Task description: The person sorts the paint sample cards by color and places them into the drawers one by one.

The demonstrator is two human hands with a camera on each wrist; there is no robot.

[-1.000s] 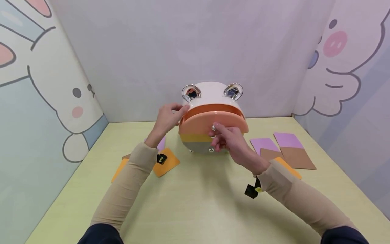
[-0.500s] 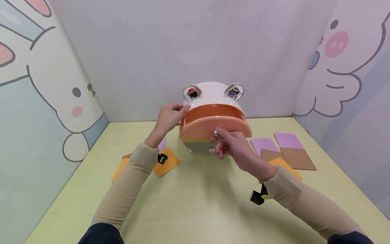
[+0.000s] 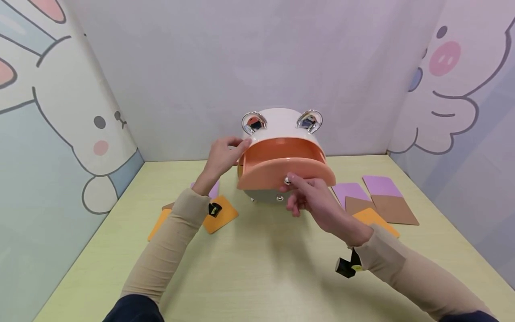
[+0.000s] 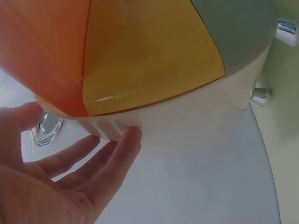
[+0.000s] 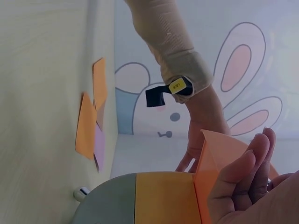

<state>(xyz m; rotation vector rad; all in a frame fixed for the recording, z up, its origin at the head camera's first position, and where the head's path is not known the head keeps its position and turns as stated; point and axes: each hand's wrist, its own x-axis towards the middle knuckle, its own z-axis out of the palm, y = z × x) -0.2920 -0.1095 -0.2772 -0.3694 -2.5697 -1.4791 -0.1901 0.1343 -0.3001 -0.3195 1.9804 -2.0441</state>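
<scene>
A white storage box (image 3: 279, 120) with frog-like chrome eyes stands on the table, its stacked drawers coloured orange, yellow and grey. The top orange drawer (image 3: 273, 174) is pulled out towards me, and no contents show in the visible part of its inside. My right hand (image 3: 318, 199) pinches that drawer's round silver knob (image 3: 287, 180) between thumb and fingers. At the box's upper left, my left hand (image 3: 220, 157) holds the casing, thumb at the front edge. In the left wrist view, its fingers (image 4: 126, 144) reach around the white side. The yellow drawer (image 4: 145, 56) is closed.
Purple, brown and orange cards lie on both sides: an orange card (image 3: 220, 214) at left, a brown card (image 3: 392, 209) and purple card (image 3: 350, 191) at right. Small silver feet (image 4: 261, 96) hold up the box. A pale wall (image 3: 193, 80) rises behind it.
My right hand has moved towards me and slightly down and right, drawing the orange drawer further out; it now hides the yellow drawer in the head view. My left hand stays on the casing.
</scene>
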